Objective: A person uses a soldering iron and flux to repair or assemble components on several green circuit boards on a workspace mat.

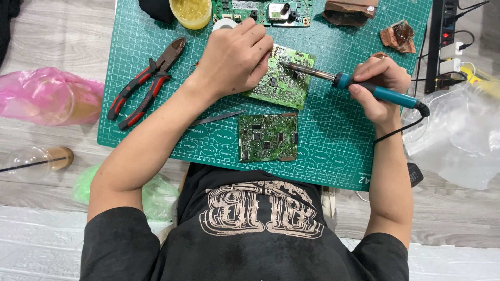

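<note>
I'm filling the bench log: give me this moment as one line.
left hand: steadies circuit board | right hand: grips soldering iron, tip on board | second board, tweezers, pliers on cutting mat

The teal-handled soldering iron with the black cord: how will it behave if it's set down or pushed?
The teal-handled soldering iron looks round-bodied, so it may roll on the flat green cutting mat. Its black cord could tug it sideways. It seems rigid and light, gripped in the right hand alone.

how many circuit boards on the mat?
3: one under the left hand at, one nearer the person, one at the mat's far edge, partly cut off.
</note>
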